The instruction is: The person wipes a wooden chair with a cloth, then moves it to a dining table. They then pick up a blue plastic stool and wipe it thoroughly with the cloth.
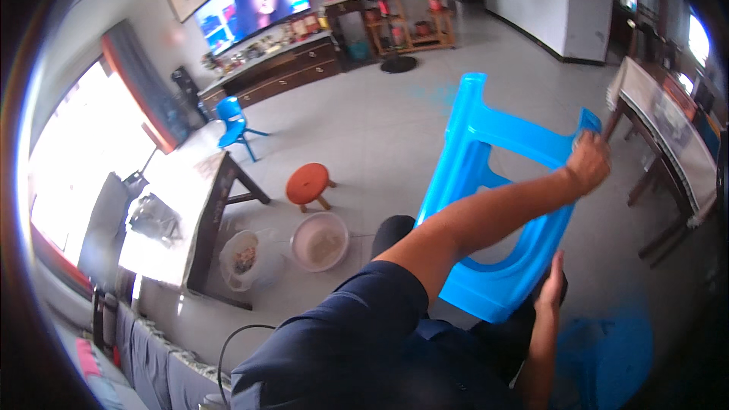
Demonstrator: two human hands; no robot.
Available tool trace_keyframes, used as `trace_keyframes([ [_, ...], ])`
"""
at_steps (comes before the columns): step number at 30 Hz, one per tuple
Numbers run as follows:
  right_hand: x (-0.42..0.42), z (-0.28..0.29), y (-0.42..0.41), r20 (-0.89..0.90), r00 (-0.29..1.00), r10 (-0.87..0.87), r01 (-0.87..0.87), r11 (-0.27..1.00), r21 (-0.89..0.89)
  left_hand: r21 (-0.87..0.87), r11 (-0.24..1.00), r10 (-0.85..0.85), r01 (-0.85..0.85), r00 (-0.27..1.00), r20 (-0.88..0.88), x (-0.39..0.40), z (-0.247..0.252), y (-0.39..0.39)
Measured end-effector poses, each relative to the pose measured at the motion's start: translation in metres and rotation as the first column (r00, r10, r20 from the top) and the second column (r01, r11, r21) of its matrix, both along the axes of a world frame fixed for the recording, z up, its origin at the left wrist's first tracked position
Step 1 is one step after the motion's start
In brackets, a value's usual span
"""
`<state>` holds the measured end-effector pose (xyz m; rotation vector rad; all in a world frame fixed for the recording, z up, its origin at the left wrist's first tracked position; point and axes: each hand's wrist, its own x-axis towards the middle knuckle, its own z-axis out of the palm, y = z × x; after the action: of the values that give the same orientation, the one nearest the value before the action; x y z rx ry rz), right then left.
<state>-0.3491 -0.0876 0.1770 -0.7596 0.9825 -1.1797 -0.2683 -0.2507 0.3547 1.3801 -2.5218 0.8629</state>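
Note:
A bright blue plastic stool (455, 182) is tilted on its side in front of me, its legs pointing up and away. My left hand (591, 162) reaches across it, fingers curled at the end of the right-hand leg. That hand is slightly blurred; a small pale patch shows by its fingers, too small to identify. Lower down, my right hand (550, 287) is against the stool's right side near the seat end. Its thumb points up, and its other fingers are hidden behind the stool. My left forearm covers part of the stool's opening.
Left of me are a pink basin of cloudy water (326, 245), a bag-lined bin (242, 259), a round orange stool (307, 183) and a low table (213, 228). A small blue chair (230, 122) stands beyond. A blurred blue object (606, 353) lies lower right; a cloth-covered table (663, 125) stands right.

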Motion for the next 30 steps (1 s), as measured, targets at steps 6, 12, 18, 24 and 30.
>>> trace_keyframes([
  [6, 0.006, 0.013, 0.003, 0.047, 0.997, 0.065, -0.064, 0.997, -0.036, -0.094, 0.977, -0.205, 0.193, 0.969, -0.138, 0.020, -0.041, 0.077],
  [12, 0.000, 0.006, -0.002, 0.219, 0.970, 0.109, -0.100, 0.994, -0.053, -0.188, 0.954, -0.273, 0.235, 0.938, -0.215, 0.004, -0.069, 0.069],
  [18, 0.006, 0.010, -0.001, 0.153, 0.977, 0.148, -0.133, 0.986, -0.103, -0.222, 0.962, -0.252, 0.160, 0.833, -0.492, 0.063, -0.002, 0.019],
  [24, -0.001, 0.002, 0.000, 0.092, 0.986, 0.136, -0.125, 0.986, -0.110, -0.219, 0.969, 0.016, -0.114, 0.915, -0.403, 0.182, -0.013, -0.004],
  [30, 0.007, 0.005, -0.007, 0.053, 0.988, 0.142, -0.134, 0.983, -0.128, -0.194, 0.925, -0.016, -0.327, 0.475, -0.880, 0.263, -0.039, -0.002],
])
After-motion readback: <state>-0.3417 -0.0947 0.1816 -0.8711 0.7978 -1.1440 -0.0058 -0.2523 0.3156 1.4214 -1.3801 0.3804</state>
